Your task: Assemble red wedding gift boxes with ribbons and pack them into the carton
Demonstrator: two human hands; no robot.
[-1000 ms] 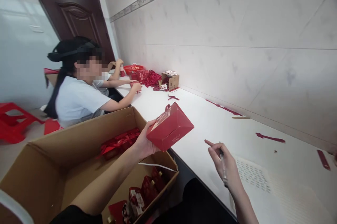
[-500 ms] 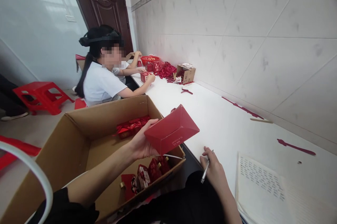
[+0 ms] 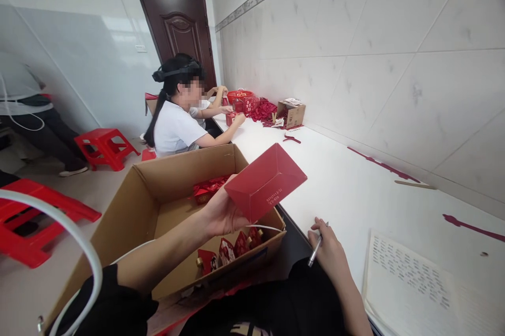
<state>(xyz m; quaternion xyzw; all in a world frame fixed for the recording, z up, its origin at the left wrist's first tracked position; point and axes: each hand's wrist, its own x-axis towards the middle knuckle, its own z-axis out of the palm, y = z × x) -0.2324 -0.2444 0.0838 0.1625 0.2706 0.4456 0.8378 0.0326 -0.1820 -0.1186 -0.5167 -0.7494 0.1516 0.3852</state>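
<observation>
My left hand [image 3: 223,212] is closed round a red box [image 3: 266,183], held tilted above a large cardboard box [image 3: 153,183] with its printed underside facing me. Inside the cardboard box lie red packages with ribbons [image 3: 209,189] at the far side and several small red boxes [image 3: 226,252] along the near side. My right hand [image 3: 326,246] rests at the white table's edge [image 3: 302,220], its fingers closed on a silver pen [image 3: 317,244]. To the right of that hand lies an open notebook [image 3: 410,273] with handwritten lines.
A person in a white shirt [image 3: 173,125] sits beyond the cardboard box, handling a small red box [image 3: 232,118]. Red ribbons [image 3: 264,110] and a small carton [image 3: 292,113] stand near the wall. Red stools [image 3: 104,141] are at the left. A white cable [image 3: 79,236] curves in front.
The view has swung left, showing more stools and another person at the left. The red box in my left hand has turned slightly and risen a little. My right hand still holds the pen.
</observation>
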